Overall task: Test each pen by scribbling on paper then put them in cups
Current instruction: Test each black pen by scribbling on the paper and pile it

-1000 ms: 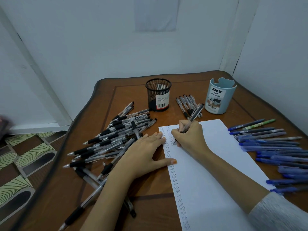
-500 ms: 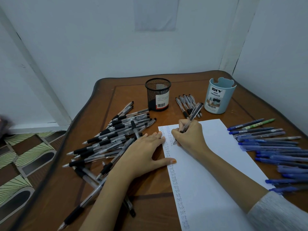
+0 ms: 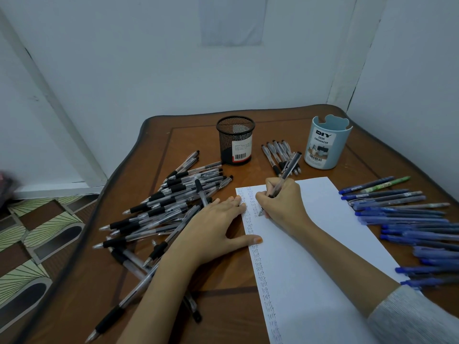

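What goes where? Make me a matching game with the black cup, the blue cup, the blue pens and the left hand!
Things:
1. black mesh cup
2. blue cup
3. blue pens
4. left hand

Places:
A. fingertips and thumb on the paper's left edge
B. lying right of the paper
C. standing just beyond the black pen pile
D. standing beyond the paper's far right corner

Pairs: 1-C, 2-D, 3-B, 4-A

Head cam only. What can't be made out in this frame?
All in the head view:
Black mesh cup and blue organizer: bottoms hidden by their own walls.
Black pens: some covered by the left hand and forearm.
Blue pens: cut off by the right edge.
Paper: near end cut off by the bottom edge.
Object at the left edge: blurred.
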